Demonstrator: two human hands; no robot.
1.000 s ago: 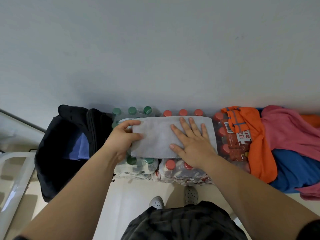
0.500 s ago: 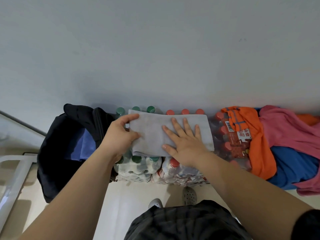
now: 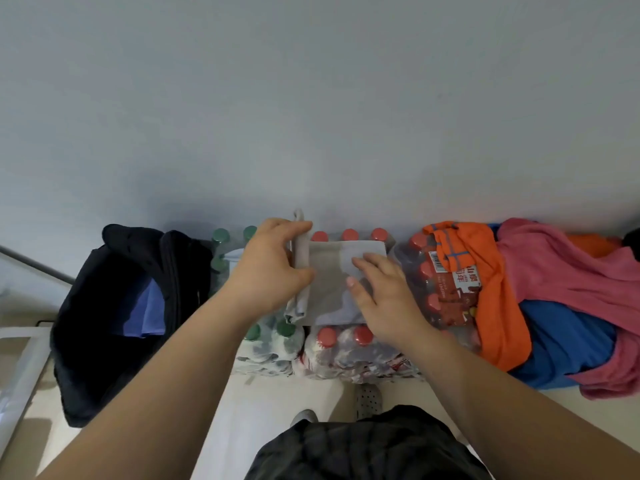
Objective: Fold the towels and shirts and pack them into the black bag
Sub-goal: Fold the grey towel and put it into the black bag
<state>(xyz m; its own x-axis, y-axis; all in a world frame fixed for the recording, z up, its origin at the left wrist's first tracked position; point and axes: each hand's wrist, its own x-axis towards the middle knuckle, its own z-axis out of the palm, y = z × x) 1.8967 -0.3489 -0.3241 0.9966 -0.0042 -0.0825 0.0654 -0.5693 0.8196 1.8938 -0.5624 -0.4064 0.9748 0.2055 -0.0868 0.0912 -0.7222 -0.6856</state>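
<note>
A grey towel [image 3: 332, 271] lies folded on top of shrink-wrapped bottle packs. My left hand [image 3: 270, 268] grips its left end and holds that end raised and turned over toward the right. My right hand [image 3: 384, 299] rests flat on the towel's right half, fingers spread. The black bag [image 3: 104, 341] stands open at the left, with a folded blue-violet cloth [image 3: 147, 313] inside. At the right lies a heap of clothes: an orange shirt [image 3: 498, 299], a pink garment [image 3: 571, 271] and a blue one [image 3: 561, 341].
Packs of green-capped bottles [image 3: 266, 344] and red-capped bottles [image 3: 349, 348] stand against the pale wall [image 3: 311, 116]. A white frame [image 3: 20, 372] is at the far left. My feet in grey clogs [image 3: 369, 398] stand on the light floor below.
My left hand has lifted the towel's left end and swung it rightward over the rest. My right hand has slid toward the right end.
</note>
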